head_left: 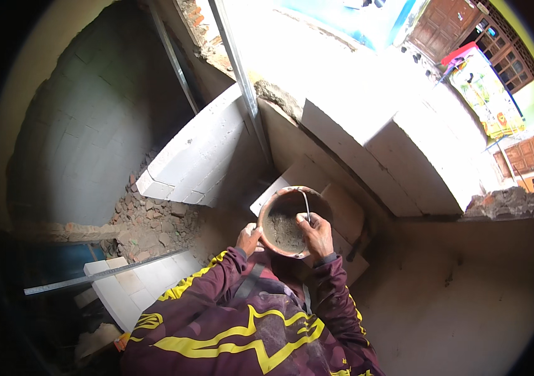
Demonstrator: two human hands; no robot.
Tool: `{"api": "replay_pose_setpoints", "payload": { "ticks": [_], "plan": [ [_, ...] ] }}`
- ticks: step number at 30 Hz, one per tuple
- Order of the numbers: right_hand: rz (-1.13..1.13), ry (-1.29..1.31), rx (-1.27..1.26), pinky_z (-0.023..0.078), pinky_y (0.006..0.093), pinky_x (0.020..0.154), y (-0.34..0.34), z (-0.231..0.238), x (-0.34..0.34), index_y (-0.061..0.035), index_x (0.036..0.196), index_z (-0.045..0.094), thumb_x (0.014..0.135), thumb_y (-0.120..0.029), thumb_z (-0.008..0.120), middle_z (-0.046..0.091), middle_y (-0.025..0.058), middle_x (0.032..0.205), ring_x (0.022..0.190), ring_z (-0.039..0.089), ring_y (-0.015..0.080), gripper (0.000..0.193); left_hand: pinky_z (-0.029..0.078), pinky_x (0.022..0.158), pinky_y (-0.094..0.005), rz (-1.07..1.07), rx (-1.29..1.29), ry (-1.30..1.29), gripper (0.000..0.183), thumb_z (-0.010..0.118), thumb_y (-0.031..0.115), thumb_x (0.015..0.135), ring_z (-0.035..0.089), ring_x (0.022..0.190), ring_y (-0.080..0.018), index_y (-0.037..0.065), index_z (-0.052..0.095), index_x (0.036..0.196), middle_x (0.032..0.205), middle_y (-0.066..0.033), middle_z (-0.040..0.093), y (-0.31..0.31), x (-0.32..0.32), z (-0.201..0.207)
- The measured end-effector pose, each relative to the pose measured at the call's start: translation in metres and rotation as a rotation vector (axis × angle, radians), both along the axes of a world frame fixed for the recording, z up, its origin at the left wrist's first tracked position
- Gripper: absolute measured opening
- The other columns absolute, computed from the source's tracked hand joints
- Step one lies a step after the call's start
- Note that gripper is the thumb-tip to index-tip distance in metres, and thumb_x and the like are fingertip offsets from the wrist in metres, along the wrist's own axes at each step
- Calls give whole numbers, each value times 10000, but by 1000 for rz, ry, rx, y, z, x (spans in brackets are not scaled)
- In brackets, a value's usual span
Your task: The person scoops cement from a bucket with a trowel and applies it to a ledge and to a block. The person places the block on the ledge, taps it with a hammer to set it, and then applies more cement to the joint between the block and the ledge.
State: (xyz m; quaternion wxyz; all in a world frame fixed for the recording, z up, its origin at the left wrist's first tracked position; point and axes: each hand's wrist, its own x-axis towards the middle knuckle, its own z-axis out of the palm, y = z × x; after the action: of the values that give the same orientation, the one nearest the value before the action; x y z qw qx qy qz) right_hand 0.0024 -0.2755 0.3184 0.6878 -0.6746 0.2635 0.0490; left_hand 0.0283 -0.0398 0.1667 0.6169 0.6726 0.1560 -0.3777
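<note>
Head view: left hand (249, 239) clasps the bucket (288, 204), likely steadying it between both hands' fingers; right hand (318, 237) pinches a thin rod (307, 203) (its handle, perhaps) beside grey mix (283, 232).

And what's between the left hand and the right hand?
In the head view, the round bowl, with grey mix inside, lies between the left hand at its rim and the right hand.

We look down from the wearer's head through a fisheye lens, sleeves (329, 282) entering from below. Pot (287, 200), left hand (250, 239) and right hand (318, 237) sit near mid-view; upper right, we see farther, to a door (444, 28).
</note>
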Motion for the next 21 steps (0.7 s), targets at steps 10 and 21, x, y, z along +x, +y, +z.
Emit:
{"api": "replay_pose_setpoints", "payload": {
  "ticks": [10,21],
  "plan": [
    [302,-17,-513,484,379,645,45,-55,75,15,940,692,947,-262,609,637,153,706,662,619,241,289,603,744,-435,-37,13,370,436,592,253,974,712,910,-319,107,426,1350,1247,-133,581,6,33,-53],
    [210,37,-409,501,301,763,53,-54,52,-8,1109,692,976,-309,637,711,69,876,836,637,121,334,587,694,-360,-482,91,323,607,578,229,962,720,964,-283,14,326,1470,1408,-199,524,30,49,-63]
  ]
}}
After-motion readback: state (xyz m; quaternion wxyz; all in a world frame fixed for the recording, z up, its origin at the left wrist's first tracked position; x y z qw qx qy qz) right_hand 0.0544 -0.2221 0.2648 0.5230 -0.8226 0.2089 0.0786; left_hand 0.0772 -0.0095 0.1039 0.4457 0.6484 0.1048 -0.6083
